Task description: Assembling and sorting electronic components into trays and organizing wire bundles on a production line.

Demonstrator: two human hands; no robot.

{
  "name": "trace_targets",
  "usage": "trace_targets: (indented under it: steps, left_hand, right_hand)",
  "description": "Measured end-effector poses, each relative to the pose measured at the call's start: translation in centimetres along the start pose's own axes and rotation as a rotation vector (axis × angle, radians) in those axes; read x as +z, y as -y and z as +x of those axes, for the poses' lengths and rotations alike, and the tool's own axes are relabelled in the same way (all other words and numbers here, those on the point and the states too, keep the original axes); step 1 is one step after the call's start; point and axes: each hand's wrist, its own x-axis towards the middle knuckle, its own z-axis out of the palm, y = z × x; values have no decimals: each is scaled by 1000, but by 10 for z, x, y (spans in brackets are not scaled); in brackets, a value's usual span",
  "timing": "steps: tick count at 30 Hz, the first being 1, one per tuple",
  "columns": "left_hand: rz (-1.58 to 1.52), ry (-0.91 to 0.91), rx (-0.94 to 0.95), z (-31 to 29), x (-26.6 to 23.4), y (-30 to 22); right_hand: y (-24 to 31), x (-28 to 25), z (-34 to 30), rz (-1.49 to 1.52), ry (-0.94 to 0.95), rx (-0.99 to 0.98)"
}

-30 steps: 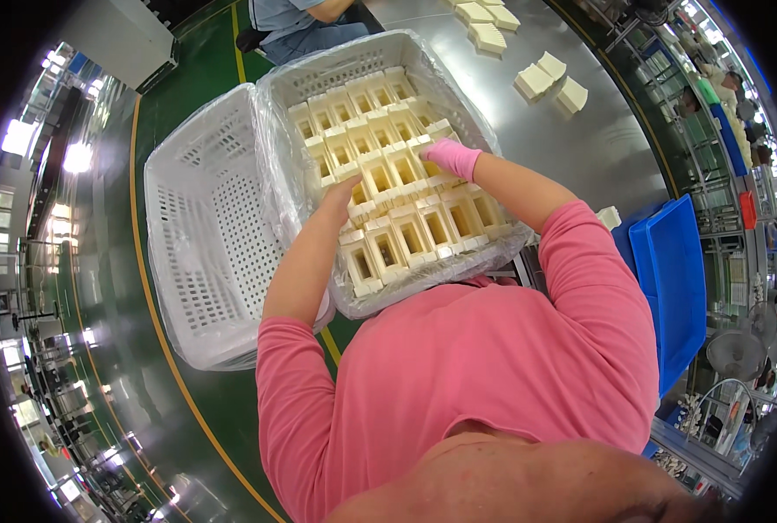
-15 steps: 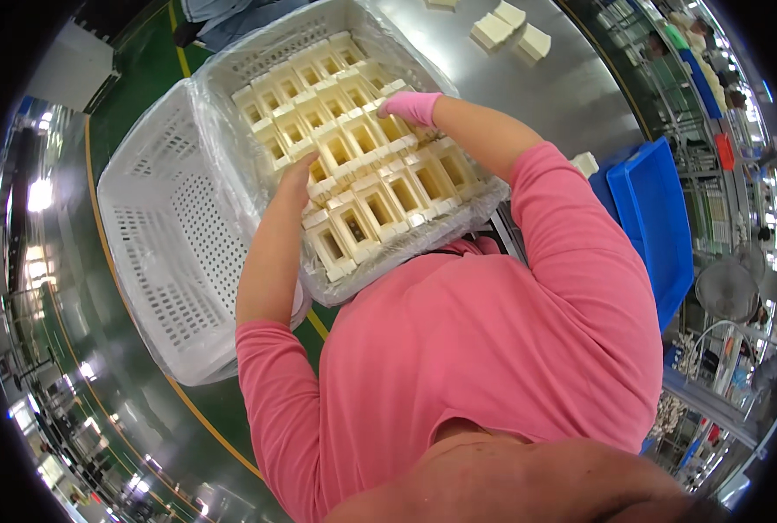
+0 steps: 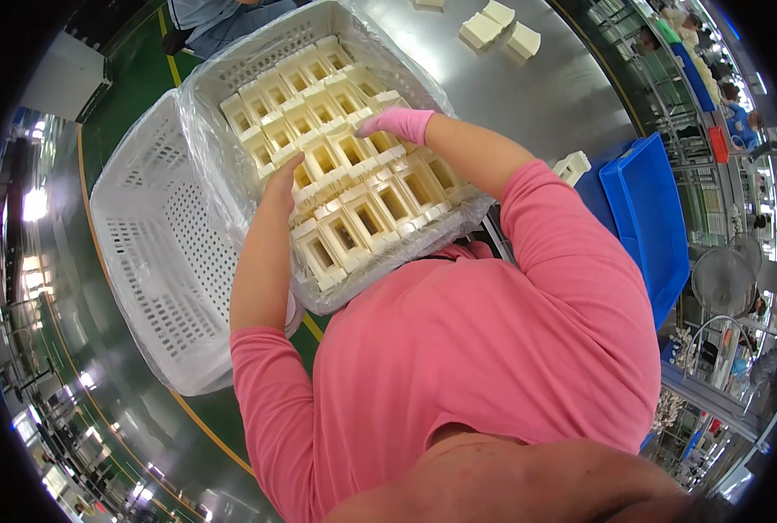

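Observation:
Rows of cream rectangular plastic housings with open centres fill a white perforated basket lined with clear plastic. My bare left hand presses at the left end of a middle row, thumb up along the end housing. At that row's right end my right hand, in a pink glove, curls over the housings. The row lies between both hands, which look closed on its ends. Fingers reaching down between the parts are hidden on both sides.
A second white basket stands left, lined with plastic. Loose cream blocks lie on the metal table; another cream part lies by my right sleeve. A blue bin is at right. Another person's clothing shows beyond the basket.
The whole view has shifted slightly left. My right hand has come a little nearer to me over the housings; my left hand stays at the row's left end.

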Motion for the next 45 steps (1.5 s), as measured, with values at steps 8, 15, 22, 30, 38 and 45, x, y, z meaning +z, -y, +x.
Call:
trace_targets:
  steps: [8, 15, 22, 30, 38, 45]
  left_hand:
    - [145, -120, 68, -30, 33, -9]
    - [134, -57, -37, -14, 7, -12]
    - [195, -167, -48, -18, 22, -14]
    - [187, -85, -11, -37, 31, -18]
    - [162, -204, 110, -24, 23, -13]
    - [267, -315, 278, -53, 42, -22]
  right_hand:
    - [-33, -17, 40, 131, 75, -27]
    - [-12, -9, 16, 161, -18, 60]
    - [-17, -1, 18, 142, -71, 20]
    - [-14, -4, 13, 122, -39, -96]
    - [-15, -3, 5, 26, -153, -281]
    - [-15, -4, -1, 47, -254, -145]
